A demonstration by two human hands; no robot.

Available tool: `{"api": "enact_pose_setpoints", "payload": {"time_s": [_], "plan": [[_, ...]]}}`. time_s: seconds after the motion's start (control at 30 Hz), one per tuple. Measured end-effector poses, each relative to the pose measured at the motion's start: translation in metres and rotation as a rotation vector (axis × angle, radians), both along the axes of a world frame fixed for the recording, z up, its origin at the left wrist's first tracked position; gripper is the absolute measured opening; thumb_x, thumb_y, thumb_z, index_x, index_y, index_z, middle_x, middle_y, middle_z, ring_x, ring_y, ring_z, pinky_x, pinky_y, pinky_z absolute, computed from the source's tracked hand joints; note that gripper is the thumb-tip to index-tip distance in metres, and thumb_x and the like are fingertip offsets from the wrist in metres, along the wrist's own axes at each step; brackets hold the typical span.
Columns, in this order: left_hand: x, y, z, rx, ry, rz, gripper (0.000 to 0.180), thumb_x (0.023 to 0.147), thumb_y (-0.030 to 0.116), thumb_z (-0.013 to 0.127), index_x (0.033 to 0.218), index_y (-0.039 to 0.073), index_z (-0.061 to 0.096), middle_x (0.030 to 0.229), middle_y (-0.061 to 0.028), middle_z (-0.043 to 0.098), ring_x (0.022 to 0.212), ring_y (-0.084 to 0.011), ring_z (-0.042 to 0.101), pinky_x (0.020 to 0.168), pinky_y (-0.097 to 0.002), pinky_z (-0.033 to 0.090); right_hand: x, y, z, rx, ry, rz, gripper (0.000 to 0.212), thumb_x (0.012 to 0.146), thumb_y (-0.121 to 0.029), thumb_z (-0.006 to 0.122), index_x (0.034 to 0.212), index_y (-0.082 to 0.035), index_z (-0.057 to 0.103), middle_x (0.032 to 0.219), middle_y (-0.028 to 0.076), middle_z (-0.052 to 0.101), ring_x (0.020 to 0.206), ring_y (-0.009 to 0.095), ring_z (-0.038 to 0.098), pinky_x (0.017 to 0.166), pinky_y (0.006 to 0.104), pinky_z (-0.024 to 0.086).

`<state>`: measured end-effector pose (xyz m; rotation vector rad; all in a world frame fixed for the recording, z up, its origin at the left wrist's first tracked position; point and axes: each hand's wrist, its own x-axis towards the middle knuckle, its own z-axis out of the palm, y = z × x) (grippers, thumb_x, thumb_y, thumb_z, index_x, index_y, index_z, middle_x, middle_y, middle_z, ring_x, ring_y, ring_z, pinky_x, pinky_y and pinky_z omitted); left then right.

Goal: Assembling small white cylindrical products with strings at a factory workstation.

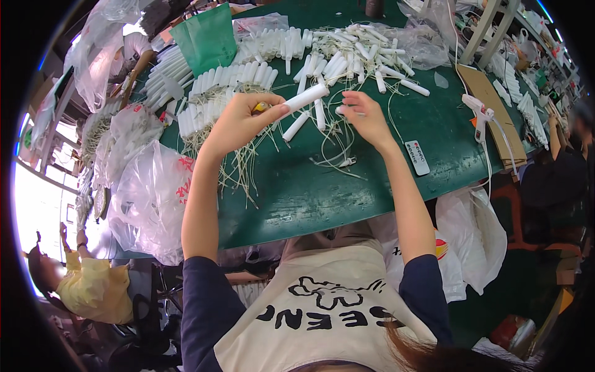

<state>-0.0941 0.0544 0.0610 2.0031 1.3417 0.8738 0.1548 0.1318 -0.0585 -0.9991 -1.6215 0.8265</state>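
Note:
My left hand [243, 121] is closed around a white tube [308, 97], which tilts up toward the right. A yellow and dark piece [259, 108] also shows in that hand; its kind is unclear. My right hand [370, 123], just beyond the tube's far end, has its thumb and finger pinched on a small white piece [339, 110], perhaps an end cap. Thin pale wires hang below it. Beneath and behind both hands lie several more white tubes [334, 67] with wire leads. Rows of wired tubes [232, 77] lie left of my left hand.
A green table [297, 208] carries all this. To the right are a white remote control [417, 158], a white glue gun [478, 115] with its cord, and cardboard [493, 111]. A green bag [204, 40] stands at the back left. Plastic bags [152, 198] crowd the left edge.

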Motion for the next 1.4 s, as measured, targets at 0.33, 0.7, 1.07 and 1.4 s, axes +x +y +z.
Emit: {"api": "enact_pose_setpoints", "payload": {"time_s": [0.33,0.7,1.07,1.4], "plan": [[0.006,-0.001,0.000,-0.008,-0.024,0.000,0.030,0.087,0.029,0.062,0.097,0.000,0.067,0.061,0.0036,0.045,0.056,-0.0043,0.037,0.048,-0.0236,0.028,0.054,-0.053,0.023,-0.275,-0.802,0.243,0.024,0.073,-0.016,0.074,0.089,0.000,0.065,0.079,0.011,0.065,0.075,0.021,0.062,0.070,0.0311,0.050],[0.022,0.002,-0.005,-0.019,0.009,-0.047,0.030,0.087,0.029,0.062,0.095,0.000,0.067,0.061,0.0035,0.044,0.055,-0.0051,0.035,0.047,-0.0248,0.027,0.064,-0.081,0.036,-0.446,-0.751,0.274,0.020,0.067,-0.008,0.075,0.083,0.000,0.065,0.081,0.011,0.061,0.075,0.023,0.061,0.070,0.0311,0.049],[0.086,-0.041,0.016,0.088,0.324,-0.156,0.028,0.082,0.032,0.063,0.089,0.006,0.069,0.063,-0.0129,0.060,0.058,-0.0298,0.060,0.055,-0.0372,0.045,0.057,-0.146,0.114,0.652,-0.552,-0.293,0.041,0.060,-0.013,0.079,0.098,-0.008,0.062,0.095,0.005,0.058,0.093,0.026,0.054,0.083,0.0372,0.044],[0.108,-0.064,0.025,0.154,0.131,-0.400,0.029,0.085,0.030,0.062,0.101,0.006,0.062,0.054,-0.0031,0.044,0.047,-0.0155,0.041,0.047,-0.0292,0.033,0.079,-0.179,0.115,0.663,-0.663,-0.186,0.035,0.062,-0.016,0.076,0.093,-0.003,0.064,0.088,0.007,0.059,0.079,0.025,0.057,0.068,0.0388,0.045]]}}
